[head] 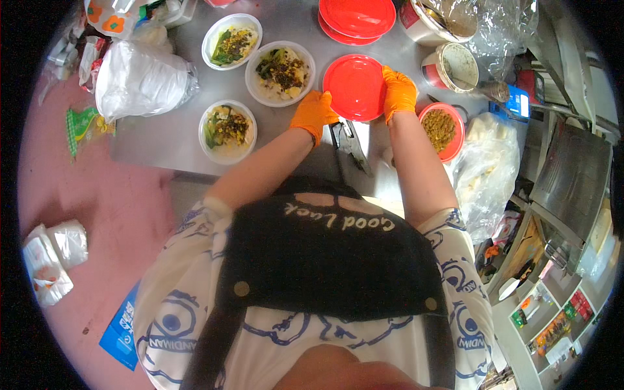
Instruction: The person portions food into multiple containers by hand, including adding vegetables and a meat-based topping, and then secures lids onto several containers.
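Both my hands wear orange gloves. My left hand (pixel 314 113) holds the lower left rim of a round red plastic container (pixel 354 87), and my right hand (pixel 399 91) grips its right side. Whether a lid covers that container, I cannot tell. Left of it stand three white round bowls of rice with greens and dark chopped topping: one upper bowl (pixel 231 41), one close to my left hand (pixel 280 74) and one lower bowl (pixel 227 132). Below the red container lies a black stapler-like tool (pixel 350 145), partly hidden by glare.
Stacked red containers (pixel 357 19) stand at the back. On the right are a red bowl of chopped food (pixel 441 130), a stained white tub (pixel 451 68), a larger bucket (pixel 434 24) and a plastic bag (pixel 487 170). Bagged white containers (pixel 146 80) sit at the steel table's (pixel 161 141) left edge.
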A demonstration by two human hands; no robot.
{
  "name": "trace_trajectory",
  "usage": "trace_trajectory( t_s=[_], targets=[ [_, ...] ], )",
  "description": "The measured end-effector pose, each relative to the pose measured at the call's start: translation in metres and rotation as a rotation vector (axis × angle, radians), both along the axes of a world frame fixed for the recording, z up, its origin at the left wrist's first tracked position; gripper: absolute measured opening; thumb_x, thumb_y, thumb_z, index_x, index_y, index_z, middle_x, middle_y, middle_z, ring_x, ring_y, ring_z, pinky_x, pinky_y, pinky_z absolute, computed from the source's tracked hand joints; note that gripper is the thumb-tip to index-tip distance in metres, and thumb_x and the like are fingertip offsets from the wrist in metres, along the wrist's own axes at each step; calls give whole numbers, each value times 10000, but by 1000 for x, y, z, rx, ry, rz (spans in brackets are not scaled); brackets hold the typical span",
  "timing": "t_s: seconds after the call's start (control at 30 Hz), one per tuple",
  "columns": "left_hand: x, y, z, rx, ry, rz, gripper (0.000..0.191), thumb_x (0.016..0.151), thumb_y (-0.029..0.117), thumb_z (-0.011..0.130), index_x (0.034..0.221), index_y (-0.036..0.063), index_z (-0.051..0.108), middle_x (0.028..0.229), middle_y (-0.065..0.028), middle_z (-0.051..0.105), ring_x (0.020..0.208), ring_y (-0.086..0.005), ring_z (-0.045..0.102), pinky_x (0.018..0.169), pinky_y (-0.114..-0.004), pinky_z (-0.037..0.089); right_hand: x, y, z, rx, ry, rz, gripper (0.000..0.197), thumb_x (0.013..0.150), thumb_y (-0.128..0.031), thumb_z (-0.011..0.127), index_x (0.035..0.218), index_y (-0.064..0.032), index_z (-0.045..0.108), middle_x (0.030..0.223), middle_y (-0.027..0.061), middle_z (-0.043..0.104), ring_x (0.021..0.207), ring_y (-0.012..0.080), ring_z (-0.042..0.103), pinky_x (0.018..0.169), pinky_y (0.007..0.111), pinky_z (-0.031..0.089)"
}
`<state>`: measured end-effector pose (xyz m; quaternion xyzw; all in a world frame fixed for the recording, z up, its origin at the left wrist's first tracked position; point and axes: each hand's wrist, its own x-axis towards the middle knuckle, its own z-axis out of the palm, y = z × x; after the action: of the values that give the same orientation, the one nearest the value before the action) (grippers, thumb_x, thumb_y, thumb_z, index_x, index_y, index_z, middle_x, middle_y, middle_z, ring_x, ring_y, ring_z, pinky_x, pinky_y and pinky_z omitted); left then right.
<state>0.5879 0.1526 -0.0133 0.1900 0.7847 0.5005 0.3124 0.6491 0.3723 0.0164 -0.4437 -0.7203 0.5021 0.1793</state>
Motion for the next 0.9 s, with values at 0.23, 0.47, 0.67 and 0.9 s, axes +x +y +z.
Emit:
trace_trajectory(
  t_s=[0.23,0.47,0.67,0.9],
  targets=[
    [-13,3,-6,-155,62,-40,377,1006,348,499,962,-7,618,777,-172,652,720,-306,668,676,-397,532,0,8,1,217,-197,8,337,868,-343,746,760,-24,728,665,106,675,601,193,576,611,378,467],
    [-2,-30,24,164,-349,-22,343,990,373,563,1063,43,624,978,-106,651,830,-215,635,752,-349,529,30,3,19,-156,76,0,320,969,-268,634,1150,-6,661,1116,145,701,1015,232,643,867,341,486],
    [-29,-106,155,139,-469,180,396,1005,371,577,1232,50,621,1047,-84,665,871,-168,619,775,-309,519,114,-11,66,165,-113,169,353,963,-264,651,1207,-10,657,1121,142,716,1050,264,667,921,359,502],
    [-139,-111,291,686,241,133,304,1023,254,572,1150,-17,625,990,-62,660,867,-134,599,788,-283,488,163,-59,122,-356,88,10,267,992,-263,632,1118,-33,686,829,-7,616,733,75,574,641,232,465]
  ],
)
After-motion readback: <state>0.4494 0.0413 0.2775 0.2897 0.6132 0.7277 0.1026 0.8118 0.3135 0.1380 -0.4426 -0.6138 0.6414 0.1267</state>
